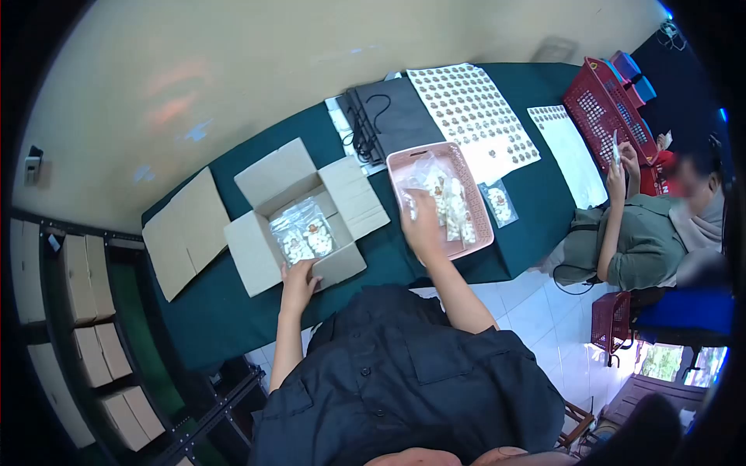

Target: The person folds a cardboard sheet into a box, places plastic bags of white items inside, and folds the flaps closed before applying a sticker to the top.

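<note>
An open cardboard box (pixel 350 196) stands on the green table with its flaps spread. Clear packets (pixel 305 233) of whitish pieces, with round brown labels, lie inside it. My left hand (pixel 298 281) rests at the box's near edge, fingers bent over the rim. To the right, my right hand (pixel 420 220) reaches into a pink basket (pixel 475 186), its fingers against one of the clear packets (pixel 444 190) there; how firmly it holds it is hard to make out. One more packet (pixel 498 203) lies on the table just right of the basket.
Flattened cardboard (pixel 185 233) lies at the left. Behind the basket are a black bag (pixel 396 116) and sticker sheets (pixel 474 109). A red basket (pixel 610 113) stands at the far right, near a seated person (pixel 649 233) holding a small item. Shelves (pixel 93 279) with boxes stand left.
</note>
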The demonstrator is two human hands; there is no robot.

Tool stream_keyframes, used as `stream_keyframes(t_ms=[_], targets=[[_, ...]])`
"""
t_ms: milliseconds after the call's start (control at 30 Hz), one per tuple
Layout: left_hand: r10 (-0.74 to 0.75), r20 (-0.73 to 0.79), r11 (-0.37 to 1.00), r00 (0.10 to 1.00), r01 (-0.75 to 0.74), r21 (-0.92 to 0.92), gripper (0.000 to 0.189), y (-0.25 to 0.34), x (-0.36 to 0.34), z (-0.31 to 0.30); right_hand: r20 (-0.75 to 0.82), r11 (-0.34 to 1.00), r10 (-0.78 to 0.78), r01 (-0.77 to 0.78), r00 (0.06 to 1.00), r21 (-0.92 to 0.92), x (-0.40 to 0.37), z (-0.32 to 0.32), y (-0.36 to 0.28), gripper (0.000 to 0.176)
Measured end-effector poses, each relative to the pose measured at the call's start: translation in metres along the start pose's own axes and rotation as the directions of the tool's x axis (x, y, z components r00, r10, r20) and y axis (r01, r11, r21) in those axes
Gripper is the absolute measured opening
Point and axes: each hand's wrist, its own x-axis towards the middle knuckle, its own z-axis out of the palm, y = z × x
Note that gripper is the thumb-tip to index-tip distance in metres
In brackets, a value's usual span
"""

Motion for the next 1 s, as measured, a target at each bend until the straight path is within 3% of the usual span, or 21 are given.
stream_keyframes(t_ms=[33,100,133,167,200,267,367,467,633,700,733,767,800,833,867,900,967,1000], targets=[[-0.053,0.043,0.996,0.998,0.056,-0.076,0.047,0.006,0.006,-0.002,-0.073,0.984,0.016,-0.029,0.997,-0.176,0.001,-0.012,0.025,0.034],[-0.090,0.006,0.993,0.996,0.090,-0.070,0.057,0.030,0.013,-0.004,-0.138,0.800,0.078,-0.145,0.987,-0.583,0.000,-0.035,0.052,0.038],[-0.056,-0.069,0.984,0.996,0.044,-0.174,0.057,0.039,0.017,-0.002,-0.137,0.800,0.071,-0.139,0.988,-0.584,-0.005,-0.040,0.073,0.038],[-0.031,-0.149,0.962,0.988,-0.011,-0.271,0.057,0.048,0.022,-0.001,-0.101,0.869,0.181,-0.207,0.978,-0.450,-0.010,-0.039,0.099,0.039],[0.025,-0.207,0.966,0.978,-0.077,-0.248,0.052,0.060,0.025,-0.002,-0.045,0.910,0.280,-0.280,0.959,-0.308,-0.008,-0.042,0.102,0.041],[0.036,-0.225,0.945,0.974,-0.106,-0.311,0.048,0.082,0.035,-0.001,-0.094,0.937,0.240,-0.255,0.966,-0.236,-0.007,-0.047,0.108,0.040],[0.072,-0.220,0.903,0.973,-0.158,-0.400,0.038,0.110,0.051,0.000,-0.141,0.952,0.241,-0.262,0.960,-0.160,0.003,-0.060,0.081,0.037],[0.153,-0.148,0.854,0.977,-0.206,-0.478,0.033,0.126,0.070,0.012,0.084,0.948,0.300,-0.286,0.950,-0.140,0.016,-0.060,0.076,0.038],[0.188,-0.102,0.818,0.977,-0.213,-0.534,0.033,0.150,0.084,0.019,0.221,0.958,0.286,-0.281,0.933,-0.052,0.037,-0.068,0.052,0.043],[0.179,-0.083,0.807,0.980,-0.195,-0.558,0.033,0.148,0.088,0.028,0.126,0.983,0.114,-0.131,0.985,0.133,0.041,-0.060,0.047,0.044],[0.141,-0.061,0.724,0.988,-0.145,-0.675,0.038,0.144,0.092,0.037,0.132,0.983,0.103,-0.121,0.986,0.141,0.041,-0.056,0.040,0.044],[0.104,-0.034,0.621,0.994,-0.091,-0.778,0.043,0.140,0.094,0.045,0.187,0.982,-0.003,-0.032,0.982,0.185,0.040,-0.052,0.031,0.045],[0.088,-0.044,0.622,0.995,-0.090,-0.777,0.043,0.144,0.094,0.046,0.240,0.971,-0.111,0.053,0.964,0.235,0.037,-0.048,0.020,0.046],[0.003,-0.065,0.456,0.998,-0.059,-0.888,0.048,0.151,0.095,0.048,0.253,0.967,-0.126,0.062,0.959,0.246,0.033,-0.044,0.007,0.046],[-0.083,-0.073,0.268,0.994,-0.048,-0.962,0.054,0.154,0.095,0.048,0.367,0.941,-0.287,0.190,0.885,0.279,0.029,-0.040,-0.008,0.046],[-0.102,-0.088,0.271,0.991,-0.058,-0.961,0.054,0.152,0.094,0.048,0.463,0.892,-0.438,0.310,0.771,0.328,0.026,-0.038,-0.017,0.046],[-0.366,0.013,-0.034,0.930,0.000,-0.999,0.060,0.142,0.096,0.049,0.469,0.835,-0.541,0.378,0.698,0.400,0.025,-0.036,-0.025,0.048],[-0.455,-0.017,-0.009,0.890,-0.024,-1.000,0.052,0.139,0.095,0.046,0.467,0.781,-0.618,0.430,0.632,0.452,0.026,-0.035,-0.028,0.049]])
